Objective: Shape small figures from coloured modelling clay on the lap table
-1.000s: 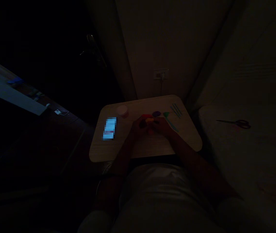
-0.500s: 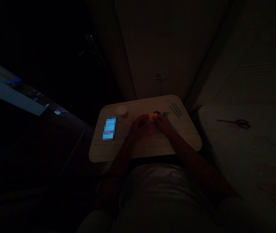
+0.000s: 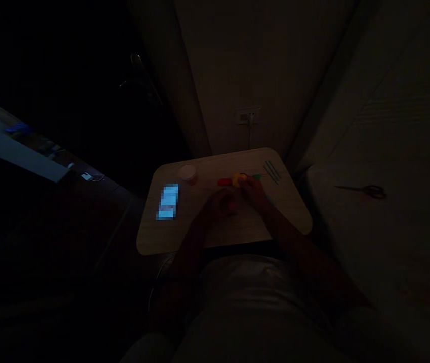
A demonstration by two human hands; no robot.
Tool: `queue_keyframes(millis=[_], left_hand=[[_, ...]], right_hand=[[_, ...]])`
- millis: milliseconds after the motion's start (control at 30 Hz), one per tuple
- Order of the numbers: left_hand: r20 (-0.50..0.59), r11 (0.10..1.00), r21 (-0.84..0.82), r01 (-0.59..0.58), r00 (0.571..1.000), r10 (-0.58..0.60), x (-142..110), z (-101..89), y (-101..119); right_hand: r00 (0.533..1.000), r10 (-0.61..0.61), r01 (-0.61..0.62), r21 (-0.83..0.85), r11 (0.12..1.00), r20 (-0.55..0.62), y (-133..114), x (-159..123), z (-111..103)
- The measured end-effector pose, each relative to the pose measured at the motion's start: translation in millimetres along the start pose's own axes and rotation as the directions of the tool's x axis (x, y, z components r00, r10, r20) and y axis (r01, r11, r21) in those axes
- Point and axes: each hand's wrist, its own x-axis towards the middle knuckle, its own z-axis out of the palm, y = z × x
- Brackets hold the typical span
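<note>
My right hand (image 3: 253,189) pinches a yellow lump (image 3: 238,180) that looks like modelling clay. A flat red piece (image 3: 224,181) sticks out to the left of the yellow lump; whether the two are joined I cannot tell. My left hand (image 3: 218,202) lies lower on the table, its fingers curled round a small pink-red lump (image 3: 232,205). The dim light blurs its fingertips. Behind my right hand, a green piece (image 3: 257,177) and a dark purple one (image 3: 243,175) are partly hidden. Part of a bluish stick (image 3: 269,198) shows beside my right wrist.
On the small wooden table (image 3: 188,237) a lit phone (image 3: 168,201) lies at left, near a lidded tub (image 3: 188,173). Several thin sticks (image 3: 272,172) lie at the back right. Scissors (image 3: 372,191) rest on the pale surface to the right. A wall socket (image 3: 248,116) is behind.
My left hand has let go of the red piece and moved down to the small pink-red lump. My right hand keeps the yellow lump; the view has shifted slightly.
</note>
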Motion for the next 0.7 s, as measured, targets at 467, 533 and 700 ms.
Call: queue_keyframes(millis=[467, 533, 700], left_hand=[[-0.049, 0.995, 0.103, -0.012, 0.999, 0.017, -11, 3.6, 9], [0.011, 0.999, 0.028, -0.026, 1.0, 0.025, -11, -0.4, 12], [0.151, 0.996, 0.075, -0.043, 0.988, 0.031, -10, -6.9, 19]], right_hand=[[0.998, -0.039, 0.045, -0.134, 0.99, 0.052, -4, 0, -1], [0.998, -0.04, 0.045, -0.132, 0.99, 0.043, -3, 1, -1], [0.998, -0.024, 0.03, -0.123, 0.992, 0.054, -4, 0, 1]])
